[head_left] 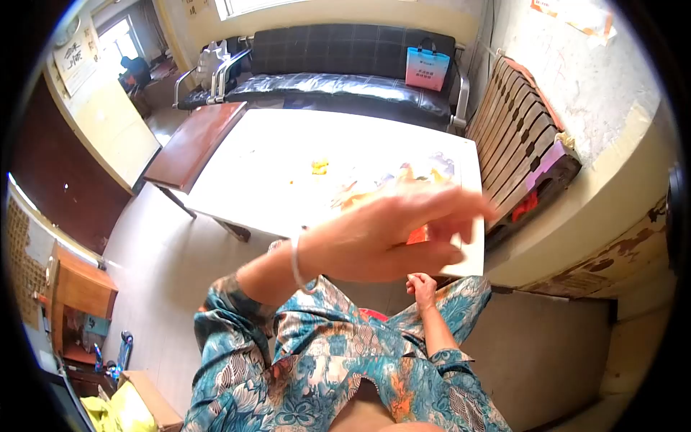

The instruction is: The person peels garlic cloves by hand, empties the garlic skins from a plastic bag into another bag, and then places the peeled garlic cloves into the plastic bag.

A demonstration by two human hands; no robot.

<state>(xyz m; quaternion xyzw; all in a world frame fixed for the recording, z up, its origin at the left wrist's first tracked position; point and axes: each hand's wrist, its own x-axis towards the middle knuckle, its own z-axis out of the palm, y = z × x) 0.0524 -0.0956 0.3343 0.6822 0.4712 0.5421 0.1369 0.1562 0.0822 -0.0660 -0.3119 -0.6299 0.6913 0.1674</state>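
Note:
My left hand (396, 230) is raised close to the camera, reaching across to the right above the near side of the white table (266, 173). A white bracelet (296, 263) circles its wrist. Its fingers are slightly bent, with the thumb apart from them, and they look a little blurred. A red patch (417, 235) shows in the gap behind the thumb; I cannot tell what it is. My right hand (422, 286) rests low by my knee, below the table edge, its fingers curled together. Anything inside them is hidden. Small yellow pieces (319, 167) lie on the tabletop.
A black sofa (331, 54) stands behind the table, with a blue-pink bag (426, 68) on it. A brown side table (198, 140) adjoins on the left. Wooden slats (515, 129) lean by the right wall. A cardboard box (147, 399) holds yellow cloth at lower left.

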